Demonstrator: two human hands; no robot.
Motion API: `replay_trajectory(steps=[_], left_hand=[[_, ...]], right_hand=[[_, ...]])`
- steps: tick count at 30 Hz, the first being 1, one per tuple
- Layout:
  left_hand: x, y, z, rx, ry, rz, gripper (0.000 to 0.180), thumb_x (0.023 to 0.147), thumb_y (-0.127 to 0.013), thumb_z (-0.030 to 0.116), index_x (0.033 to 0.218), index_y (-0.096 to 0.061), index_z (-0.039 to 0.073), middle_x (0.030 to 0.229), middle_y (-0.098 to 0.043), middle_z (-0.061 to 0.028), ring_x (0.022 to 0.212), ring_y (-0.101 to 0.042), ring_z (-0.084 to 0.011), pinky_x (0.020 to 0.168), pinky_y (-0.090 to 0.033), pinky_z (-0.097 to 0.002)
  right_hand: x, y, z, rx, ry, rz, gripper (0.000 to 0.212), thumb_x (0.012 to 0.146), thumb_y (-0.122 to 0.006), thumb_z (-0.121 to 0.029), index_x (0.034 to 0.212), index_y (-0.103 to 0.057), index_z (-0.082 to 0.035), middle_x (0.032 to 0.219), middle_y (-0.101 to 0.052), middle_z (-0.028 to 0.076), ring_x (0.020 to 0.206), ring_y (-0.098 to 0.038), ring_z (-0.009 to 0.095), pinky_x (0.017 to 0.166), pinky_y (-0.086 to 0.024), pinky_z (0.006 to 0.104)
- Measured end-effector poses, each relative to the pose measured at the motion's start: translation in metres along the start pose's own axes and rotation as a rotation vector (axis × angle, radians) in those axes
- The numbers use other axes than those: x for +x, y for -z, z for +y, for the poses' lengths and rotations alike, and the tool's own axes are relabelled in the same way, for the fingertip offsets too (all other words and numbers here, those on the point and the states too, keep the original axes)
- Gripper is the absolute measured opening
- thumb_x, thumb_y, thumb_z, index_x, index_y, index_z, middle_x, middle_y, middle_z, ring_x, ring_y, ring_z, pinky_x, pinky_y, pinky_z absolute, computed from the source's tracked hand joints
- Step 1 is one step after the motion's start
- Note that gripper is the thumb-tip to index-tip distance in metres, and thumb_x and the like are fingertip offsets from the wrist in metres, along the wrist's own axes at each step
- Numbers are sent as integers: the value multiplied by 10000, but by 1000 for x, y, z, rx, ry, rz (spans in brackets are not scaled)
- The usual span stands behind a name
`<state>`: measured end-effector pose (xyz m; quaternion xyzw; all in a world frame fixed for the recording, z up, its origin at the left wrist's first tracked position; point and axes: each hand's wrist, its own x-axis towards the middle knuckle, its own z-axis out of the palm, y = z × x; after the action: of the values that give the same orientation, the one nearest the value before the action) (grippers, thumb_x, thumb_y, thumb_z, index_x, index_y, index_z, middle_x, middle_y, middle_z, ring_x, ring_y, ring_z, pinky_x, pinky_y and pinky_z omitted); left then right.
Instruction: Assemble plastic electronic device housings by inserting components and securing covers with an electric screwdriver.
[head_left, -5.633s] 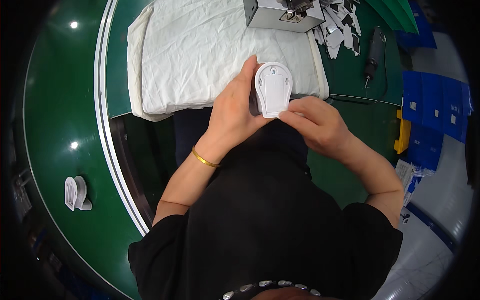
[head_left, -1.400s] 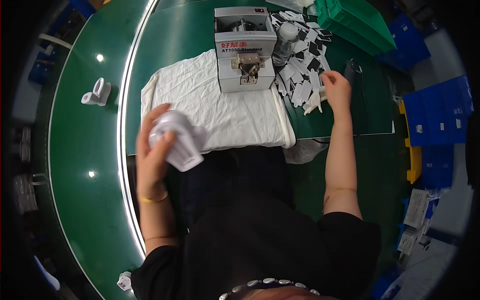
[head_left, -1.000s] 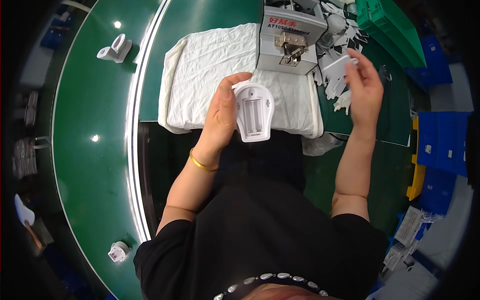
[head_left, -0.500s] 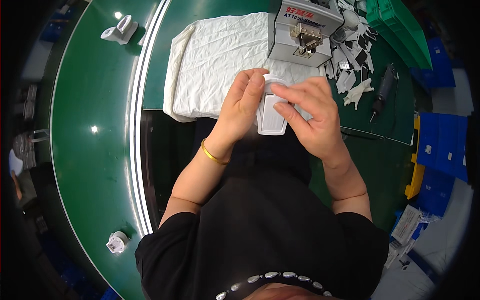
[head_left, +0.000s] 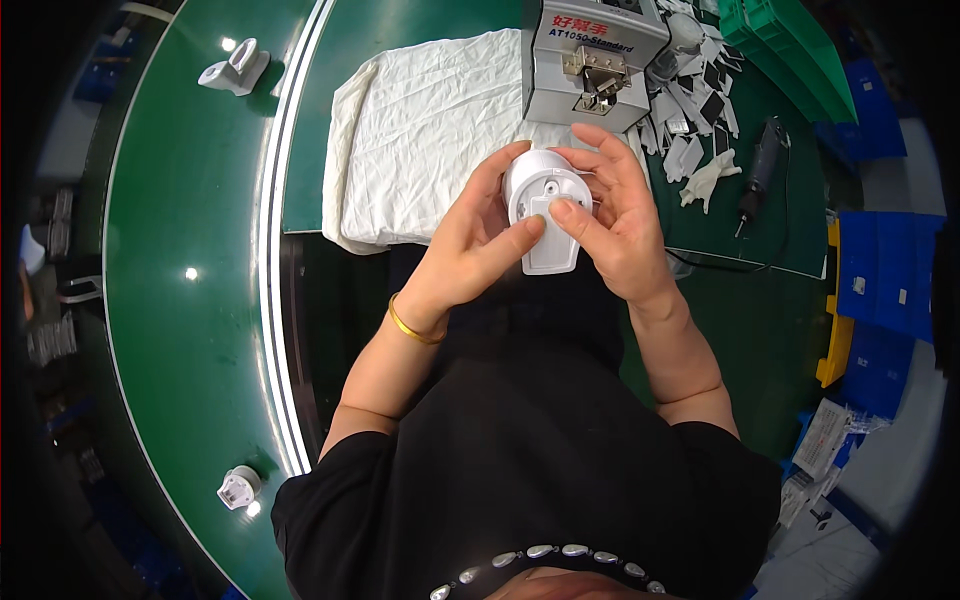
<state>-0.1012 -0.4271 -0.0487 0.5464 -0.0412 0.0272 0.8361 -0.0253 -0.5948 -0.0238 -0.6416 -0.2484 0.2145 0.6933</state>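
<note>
Between my two hands is a white plastic housing, with a round cup-like end away from me and a flat tapered end toward me. Small holes show inside its round end. My left hand is closed around its left side, thumb pressed on the face. From the right, my right hand grips it too, its thumb on the face near the other thumb. Some fingertips are hidden behind the housing. It is held up just past the near edge of a white cloth on the green table.
A grey machine stands at the cloth's far right. Beside it lie piled white parts, a white glove-like piece and a dark electric screwdriver. A green crate is behind. White housings sit on the green conveyor at left.
The housing has been turned in my hands, so its round cup end and holes now show. My left thumb has come onto its face, and my right fingers have shifted around its side.
</note>
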Motion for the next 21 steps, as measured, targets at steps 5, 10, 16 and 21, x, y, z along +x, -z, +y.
replay_trajectory(steps=[5,10,16,21], left_hand=[[1,-4,-1,33,81,5,812,874,-729,78,1504,-234,-55,1432,-423,-174,1345,-411,-244,1124,-314,-373],[8,-13,-13,597,-210,-131,1075,624,-920,139,1501,-306,55,1526,-349,-214,1441,-318,-379,1145,-325,-419],[3,-10,-23,700,-172,0,818,611,-904,156,1332,-525,74,1335,-561,-161,1324,-450,-373,1081,-389,-432],[21,-20,-27,859,-293,-43,793,616,-899,191,1318,-547,82,1304,-576,-155,1237,-506,-365,1053,-399,-435]], right_hand=[[-4,7,5,122,-59,41,687,904,-683,-71,1469,-298,-7,1292,-556,207,1137,-585,213,977,-477,328],[-8,35,6,177,-140,96,670,908,-681,-61,1471,-320,-17,1230,-607,172,1086,-616,202,942,-504,310],[19,196,4,-1241,-63,1060,566,827,-777,-346,1274,-612,-41,1221,-631,194,1114,-625,316,960,-489,384],[10,353,59,-873,-448,1063,683,750,-785,-416,1197,-625,76,1189,-645,241,1082,-641,313,929,-481,379]])
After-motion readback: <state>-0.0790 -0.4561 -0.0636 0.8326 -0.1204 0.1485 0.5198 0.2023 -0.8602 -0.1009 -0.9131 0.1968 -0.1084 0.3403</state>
